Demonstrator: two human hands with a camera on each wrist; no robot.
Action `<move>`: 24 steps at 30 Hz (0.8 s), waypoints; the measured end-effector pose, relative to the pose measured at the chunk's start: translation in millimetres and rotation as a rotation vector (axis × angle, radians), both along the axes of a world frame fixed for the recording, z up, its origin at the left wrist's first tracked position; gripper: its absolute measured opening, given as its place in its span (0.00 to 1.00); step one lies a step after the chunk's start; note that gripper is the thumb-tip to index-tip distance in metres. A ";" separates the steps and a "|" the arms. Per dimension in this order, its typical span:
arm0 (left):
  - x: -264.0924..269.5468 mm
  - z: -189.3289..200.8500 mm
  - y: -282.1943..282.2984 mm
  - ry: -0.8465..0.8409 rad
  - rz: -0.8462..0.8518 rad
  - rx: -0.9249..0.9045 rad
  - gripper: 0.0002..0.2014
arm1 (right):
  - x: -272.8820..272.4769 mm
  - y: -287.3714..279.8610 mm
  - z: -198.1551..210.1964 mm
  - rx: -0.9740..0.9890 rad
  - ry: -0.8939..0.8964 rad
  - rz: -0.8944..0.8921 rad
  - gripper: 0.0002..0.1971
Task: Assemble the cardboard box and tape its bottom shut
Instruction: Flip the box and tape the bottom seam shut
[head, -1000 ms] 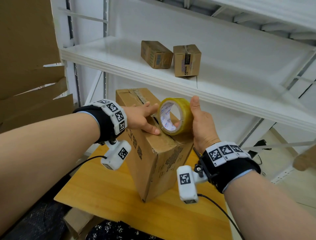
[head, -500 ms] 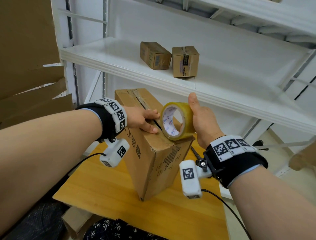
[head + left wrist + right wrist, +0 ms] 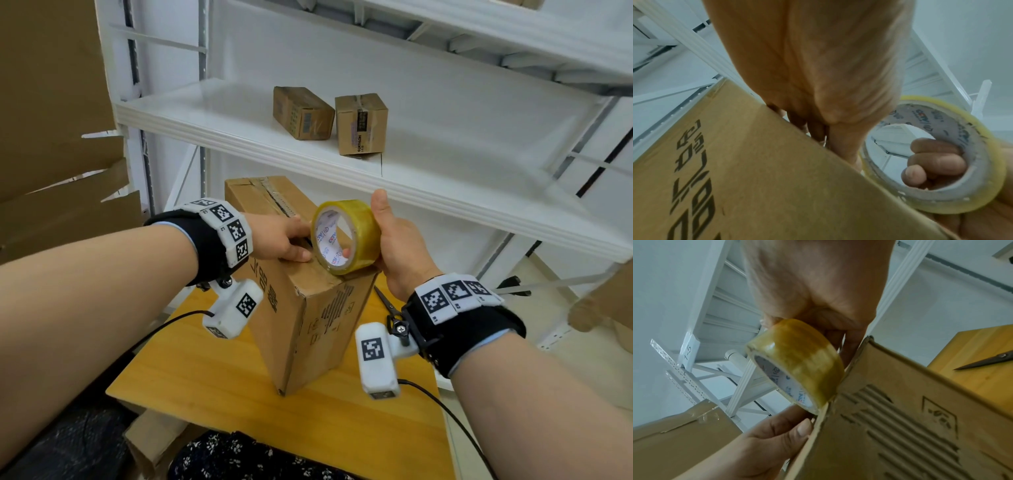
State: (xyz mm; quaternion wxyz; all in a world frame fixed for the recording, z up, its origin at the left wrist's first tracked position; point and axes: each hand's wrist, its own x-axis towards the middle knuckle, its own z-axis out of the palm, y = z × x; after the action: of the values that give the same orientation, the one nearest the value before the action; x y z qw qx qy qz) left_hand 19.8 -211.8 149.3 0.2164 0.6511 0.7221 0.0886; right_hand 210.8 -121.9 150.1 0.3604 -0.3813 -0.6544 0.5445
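Cardboard box (image 3: pixel 308 308) stands on the wooden surface (image 3: pixel 212 383) in front of me, tilted, with one lower corner resting on the wood and its closed flaps turned up. A strip of old tape runs along the seam on the far part of the top face.

My left hand (image 3: pixel 279 240) lies on the top of the box near its left edge. The fingers are flat and close together and they press the flaps down; in the left wrist view the fingertips (image 3: pixel 813 129) touch the cardboard just beside the roll.

My right hand (image 3: pixel 397 240) grips the roll of yellowish tape (image 3: pixel 346 236). The thumb points up along the outer side of the roll, and in the left wrist view three fingers (image 3: pixel 935 160) are curled through the hole and hold the white inner core. The roll stands on its edge and its lower rim touches the near end of the top face, at the seam, between my two hands. I cannot tell if a free end of tape is already stuck on the box.

Scissors (image 3: pixel 387 305) lie on the surface to the right of the box, partly hidden behind my right wrist. Behind the box there is a white shelf (image 3: pixel 239 137), and two small cardboard boxes (image 3: pixel 329 120) stand on it side by side. Large brown cardboard sheets (image 3: pixel 54 137) lean at the left
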 end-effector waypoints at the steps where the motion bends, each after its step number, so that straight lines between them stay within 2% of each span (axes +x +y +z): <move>1: -0.2 -0.1 -0.5 -0.003 -0.002 -0.023 0.40 | -0.3 0.0 -0.1 0.005 0.004 -0.009 0.44; 3: 2.7 1.5 -3.2 -0.077 -0.015 -0.073 0.52 | -0.7 -1.0 -1.1 0.012 0.003 -0.023 0.45; 6: 10.6 6.1 -8.8 -0.154 -0.058 -0.094 0.58 | -1.1 -2.9 -2.9 0.004 0.021 -0.036 0.51; 10: 10.1 1.1 -4.3 0.022 -0.029 -0.148 0.66 | 0.1 -4.2 -2.5 -0.002 0.034 -0.045 0.56; 14: 4.6 -6.8 0.6 0.011 -0.049 -0.123 0.69 | 1.6 -2.8 -4.5 0.010 0.014 0.007 0.58; 18: 6.0 -9.6 0.8 -0.059 -0.043 -0.085 0.69 | 8.3 -6.2 -2.0 0.042 -0.010 0.145 0.49; 22: 9.0 -6.5 -1.3 -0.149 -0.055 -0.082 0.63 | 9.6 -13.7 2.8 0.048 0.020 0.111 0.39; 24: 9.7 -4.9 -2.2 -0.173 -0.041 -0.078 0.62 | 6.6 -18.1 5.6 0.048 0.012 0.072 0.31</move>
State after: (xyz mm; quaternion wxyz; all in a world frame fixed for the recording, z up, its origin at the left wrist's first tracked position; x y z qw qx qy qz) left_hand 29.6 -214.0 144.4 0.3048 0.6468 0.6901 0.1118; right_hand 217.4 -140.0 155.7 0.3536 -0.3456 -0.6784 0.5434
